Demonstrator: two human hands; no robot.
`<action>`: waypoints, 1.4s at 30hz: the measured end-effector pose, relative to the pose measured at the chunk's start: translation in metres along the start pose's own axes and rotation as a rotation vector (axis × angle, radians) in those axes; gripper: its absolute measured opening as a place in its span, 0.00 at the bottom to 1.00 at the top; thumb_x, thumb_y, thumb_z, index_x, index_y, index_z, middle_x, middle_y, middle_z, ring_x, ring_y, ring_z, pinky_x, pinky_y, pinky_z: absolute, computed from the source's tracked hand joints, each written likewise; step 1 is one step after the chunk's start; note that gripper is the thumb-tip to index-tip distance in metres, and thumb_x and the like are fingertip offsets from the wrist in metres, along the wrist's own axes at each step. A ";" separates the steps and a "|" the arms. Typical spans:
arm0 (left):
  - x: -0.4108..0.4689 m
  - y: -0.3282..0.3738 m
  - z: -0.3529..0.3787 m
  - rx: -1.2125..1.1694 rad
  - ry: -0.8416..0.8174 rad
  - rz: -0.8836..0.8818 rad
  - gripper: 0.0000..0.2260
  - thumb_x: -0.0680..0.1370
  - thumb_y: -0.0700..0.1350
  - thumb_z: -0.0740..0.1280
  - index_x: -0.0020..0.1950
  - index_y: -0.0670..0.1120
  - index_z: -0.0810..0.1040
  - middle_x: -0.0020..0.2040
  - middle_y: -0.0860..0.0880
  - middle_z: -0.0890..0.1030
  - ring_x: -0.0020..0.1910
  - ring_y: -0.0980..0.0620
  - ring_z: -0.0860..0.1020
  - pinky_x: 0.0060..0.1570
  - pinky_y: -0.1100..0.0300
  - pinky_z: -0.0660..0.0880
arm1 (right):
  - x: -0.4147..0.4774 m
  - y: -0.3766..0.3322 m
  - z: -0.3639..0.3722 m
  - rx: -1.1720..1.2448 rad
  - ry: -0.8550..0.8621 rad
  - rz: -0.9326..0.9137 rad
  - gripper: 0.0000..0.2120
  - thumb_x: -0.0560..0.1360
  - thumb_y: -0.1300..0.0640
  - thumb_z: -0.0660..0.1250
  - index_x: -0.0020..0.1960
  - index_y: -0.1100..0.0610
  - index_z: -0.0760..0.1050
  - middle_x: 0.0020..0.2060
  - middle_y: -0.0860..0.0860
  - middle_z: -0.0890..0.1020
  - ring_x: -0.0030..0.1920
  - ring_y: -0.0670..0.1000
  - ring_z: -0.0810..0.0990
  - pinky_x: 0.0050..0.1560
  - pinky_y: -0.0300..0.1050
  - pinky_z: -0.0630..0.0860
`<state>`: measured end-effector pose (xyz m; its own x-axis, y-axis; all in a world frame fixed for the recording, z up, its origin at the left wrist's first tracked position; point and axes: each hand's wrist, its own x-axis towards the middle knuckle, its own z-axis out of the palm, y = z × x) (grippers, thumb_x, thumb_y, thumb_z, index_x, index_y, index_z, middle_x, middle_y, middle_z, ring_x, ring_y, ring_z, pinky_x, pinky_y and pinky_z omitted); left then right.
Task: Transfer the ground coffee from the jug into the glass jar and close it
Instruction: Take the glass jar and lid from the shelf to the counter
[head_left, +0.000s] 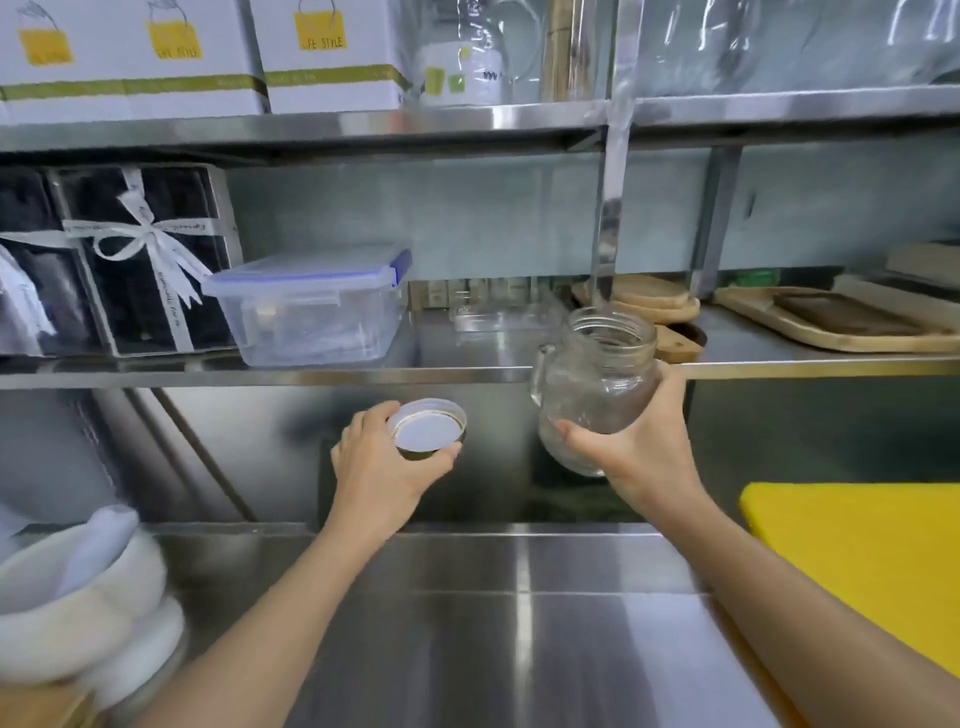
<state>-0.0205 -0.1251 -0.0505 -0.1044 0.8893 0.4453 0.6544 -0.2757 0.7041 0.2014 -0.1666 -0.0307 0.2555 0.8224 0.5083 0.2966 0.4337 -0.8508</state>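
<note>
Single view from camera on my head. Faces forward and slightly down, toward steel shelves (467, 370) and counter (467, 623). Close range: my forearms enter from bottom edge, shelves near. Wide-angle lens bends edges. No second view.

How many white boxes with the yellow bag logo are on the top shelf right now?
3, side by side at the left of the top shelf: the left box cut off by the frame edge, the middle box, the right box. More may sit out of frame.
</note>
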 end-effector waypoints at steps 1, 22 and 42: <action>-0.013 -0.002 -0.007 -0.022 -0.013 -0.012 0.31 0.58 0.65 0.71 0.54 0.49 0.73 0.52 0.48 0.77 0.54 0.46 0.73 0.57 0.43 0.72 | -0.014 -0.001 -0.006 0.000 0.015 0.011 0.42 0.59 0.61 0.80 0.64 0.55 0.58 0.56 0.45 0.71 0.57 0.43 0.72 0.53 0.26 0.70; -0.301 -0.064 -0.038 -0.215 -0.231 -0.310 0.27 0.63 0.46 0.77 0.56 0.54 0.67 0.53 0.53 0.68 0.58 0.54 0.65 0.59 0.58 0.64 | -0.292 0.022 -0.075 -0.174 -0.134 0.330 0.42 0.56 0.58 0.82 0.60 0.50 0.57 0.52 0.40 0.68 0.54 0.40 0.71 0.54 0.27 0.68; -0.356 -0.096 -0.024 0.133 -0.375 -0.359 0.26 0.58 0.62 0.70 0.52 0.57 0.73 0.51 0.54 0.77 0.53 0.49 0.74 0.53 0.50 0.70 | -0.370 0.035 -0.062 -0.195 0.018 0.488 0.45 0.57 0.59 0.82 0.62 0.47 0.56 0.56 0.47 0.69 0.57 0.49 0.72 0.59 0.45 0.71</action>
<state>-0.0637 -0.4244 -0.2633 -0.0804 0.9952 -0.0561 0.7181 0.0969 0.6891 0.1741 -0.4778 -0.2403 0.4217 0.9046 0.0628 0.3048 -0.0761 -0.9494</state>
